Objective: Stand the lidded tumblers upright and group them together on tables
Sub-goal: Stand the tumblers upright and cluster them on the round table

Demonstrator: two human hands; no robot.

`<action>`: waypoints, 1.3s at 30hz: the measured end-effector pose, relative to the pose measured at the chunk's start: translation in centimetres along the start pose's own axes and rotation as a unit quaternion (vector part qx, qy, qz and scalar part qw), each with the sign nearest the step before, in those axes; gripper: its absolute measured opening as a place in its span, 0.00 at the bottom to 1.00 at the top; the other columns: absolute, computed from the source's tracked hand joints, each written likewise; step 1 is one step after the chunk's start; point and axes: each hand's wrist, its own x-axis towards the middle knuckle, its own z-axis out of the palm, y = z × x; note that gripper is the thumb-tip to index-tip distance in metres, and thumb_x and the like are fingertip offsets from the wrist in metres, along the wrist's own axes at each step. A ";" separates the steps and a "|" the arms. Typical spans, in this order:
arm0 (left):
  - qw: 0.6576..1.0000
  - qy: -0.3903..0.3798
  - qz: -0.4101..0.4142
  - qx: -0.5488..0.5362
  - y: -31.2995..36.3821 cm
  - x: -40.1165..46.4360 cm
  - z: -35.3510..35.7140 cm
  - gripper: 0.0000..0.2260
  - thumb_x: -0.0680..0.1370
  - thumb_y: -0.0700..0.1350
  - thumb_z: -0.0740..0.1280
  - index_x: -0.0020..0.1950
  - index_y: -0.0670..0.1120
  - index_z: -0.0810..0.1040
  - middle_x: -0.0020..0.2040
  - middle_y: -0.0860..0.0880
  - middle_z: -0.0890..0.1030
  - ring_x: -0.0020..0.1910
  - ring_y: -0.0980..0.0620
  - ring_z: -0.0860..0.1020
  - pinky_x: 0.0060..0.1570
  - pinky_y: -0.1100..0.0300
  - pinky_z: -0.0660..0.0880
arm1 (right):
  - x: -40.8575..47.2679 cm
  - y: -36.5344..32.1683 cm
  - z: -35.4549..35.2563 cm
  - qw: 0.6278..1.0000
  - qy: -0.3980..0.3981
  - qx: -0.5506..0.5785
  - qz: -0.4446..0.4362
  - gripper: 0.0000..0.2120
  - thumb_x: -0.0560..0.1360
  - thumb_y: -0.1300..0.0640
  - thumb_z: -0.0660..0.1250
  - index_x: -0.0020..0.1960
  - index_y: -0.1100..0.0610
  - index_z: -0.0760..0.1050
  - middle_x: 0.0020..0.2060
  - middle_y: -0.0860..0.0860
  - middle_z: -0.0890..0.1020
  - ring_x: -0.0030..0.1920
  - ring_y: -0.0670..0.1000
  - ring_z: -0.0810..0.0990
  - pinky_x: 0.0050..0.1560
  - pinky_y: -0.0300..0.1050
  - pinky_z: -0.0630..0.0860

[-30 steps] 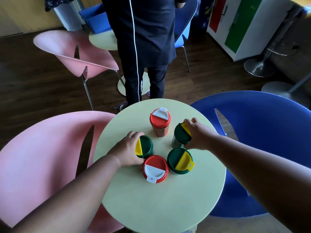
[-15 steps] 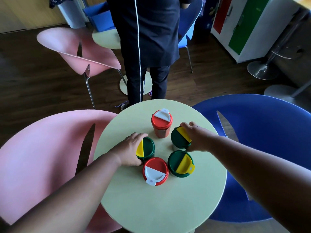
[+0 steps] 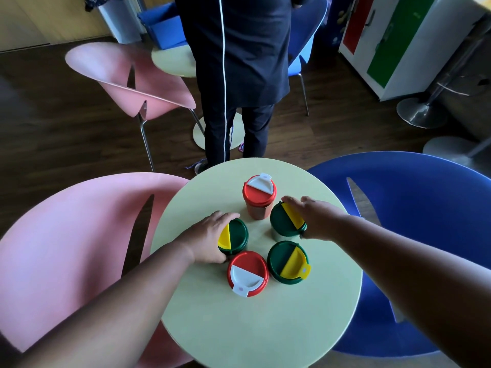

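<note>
While upright, five tumblers (image 3: pixel 247 273) on table (image 3: pixel 265 328).

Five upright lidded plastic tumblers stand on the round pale-green surface (image 3: pixel 255 328): three with green-and-yellow lids (image 3: pixel 288 261) and two with red-and-white lids (image 3: pixel 247 273), between two pink chairs (image 3: pixel 66 248) and one blue chair (image 3: pixel 425 235).

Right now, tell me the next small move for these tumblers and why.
Probably slide the two held tumblers inward. All five stand upright on the table, but gaps remain in the ring. The left hand grips the left green tumbler; the right hand rests against the right green tumbler beside the far red tumbler.
</note>
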 end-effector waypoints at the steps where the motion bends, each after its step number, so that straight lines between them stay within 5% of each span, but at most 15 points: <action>1: 1.000 0.001 0.001 0.002 0.0 0.0 0.0 0.43 0.65 0.45 0.74 0.77 0.58 0.58 0.73 0.54 0.63 0.72 0.54 0.65 0.67 0.61 0.67 | 0.1 0.1 0.0 1.000 0.003 0.002 0.000 0.49 0.69 0.50 0.76 0.78 0.44 0.47 0.56 0.55 0.74 0.47 0.57 0.80 0.41 0.50 0.80; 39: 1.000 0.017 0.020 -0.015 -1.0 -0.8 0.6 0.43 0.65 0.48 0.74 0.76 0.59 0.57 0.71 0.55 0.63 0.72 0.55 0.64 0.67 0.62 0.66 | -0.4 -0.1 0.3 0.998 -0.001 0.057 -0.042 0.48 0.67 0.48 0.77 0.75 0.43 0.50 0.56 0.54 0.77 0.51 0.56 0.79 0.47 0.55 0.81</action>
